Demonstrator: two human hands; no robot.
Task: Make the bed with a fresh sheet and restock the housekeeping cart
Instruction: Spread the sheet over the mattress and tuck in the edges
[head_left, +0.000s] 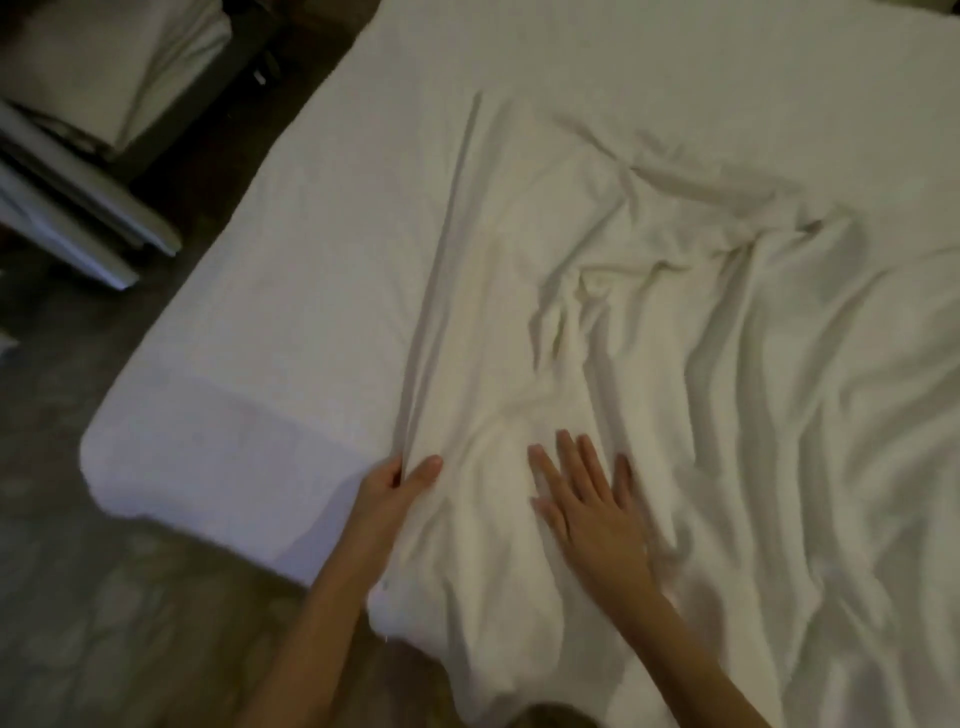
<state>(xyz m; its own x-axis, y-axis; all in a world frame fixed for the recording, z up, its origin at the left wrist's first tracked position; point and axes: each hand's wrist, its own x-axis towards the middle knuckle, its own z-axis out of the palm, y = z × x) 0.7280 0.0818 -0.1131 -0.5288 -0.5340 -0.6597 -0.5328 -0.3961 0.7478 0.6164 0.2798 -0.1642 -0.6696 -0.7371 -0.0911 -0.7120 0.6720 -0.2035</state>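
I see the left hand (396, 480) pinching the edge of the rumpled sheet (649, 322) on the mattress (270, 332); the right hand (582, 493) lies flat on it, fingers spread.

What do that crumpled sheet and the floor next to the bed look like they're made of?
The sheet looks like soft woven cloth, probably cotton, matte off-white: it gathers in loose folds. The floor seems to be carpet with a faint mottled pattern and no shine, though blur leaves that uncertain.
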